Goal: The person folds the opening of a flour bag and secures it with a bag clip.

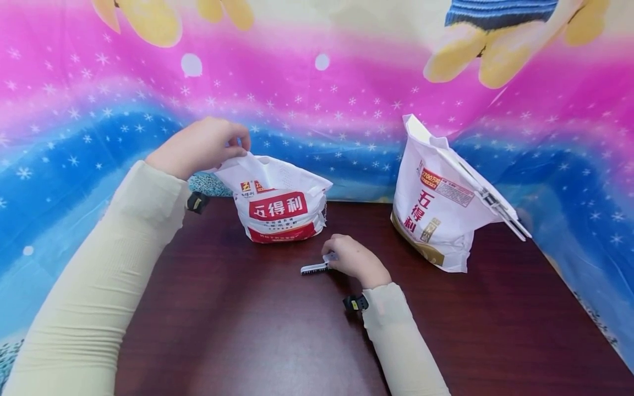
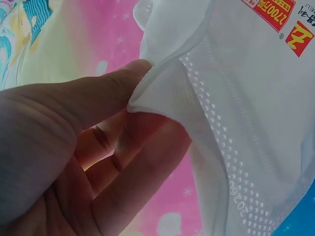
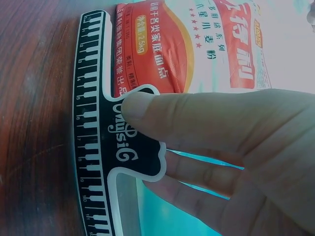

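Observation:
A white and red flour bag (image 1: 277, 181) stands toward the back of the table. My left hand (image 1: 205, 143) pinches its top edge at the left corner, and in the left wrist view the thumb and fingers grip the folded white rim (image 2: 165, 88). In front of the bag my right hand (image 1: 358, 259) holds a black and white clip (image 1: 313, 269) low over the tabletop. Close up in the right wrist view, the clip (image 3: 91, 132) has a piano-key pattern and a "Music" tab, with the thumb on that tab.
To the right a second flour bag (image 1: 431, 209), white with a gold base, leans on the dark wooden table (image 1: 238, 330). A long white clip (image 1: 495, 206) runs along its slanted top edge. A colourful printed cloth (image 1: 297, 121) hangs behind the table.

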